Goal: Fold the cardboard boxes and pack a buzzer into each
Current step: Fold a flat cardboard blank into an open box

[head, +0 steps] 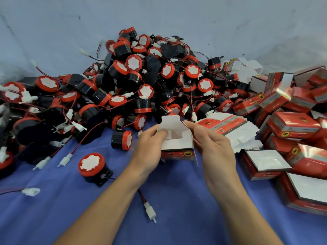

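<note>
A small red cardboard box (177, 141) with a white inside is held over the blue cloth, its top flaps standing open. My left hand (150, 147) grips its left side, with fingers curled into the opening. My right hand (210, 144) pinches the right flap. A big heap of black-and-red buzzers (141, 76) with red wires and white plugs lies behind. Two loose buzzers sit nearer: one (93, 167) to the left of my left arm, another (122, 139) just beyond it. A stack of flat, unfolded boxes (235, 128) lies to the right of my hands.
Several folded red boxes (292, 124) are piled at the right, some showing white faces (267, 160). Loose white plugs on wires (150, 212) trail over the blue cloth (53, 209). A pale wall rises behind the heap.
</note>
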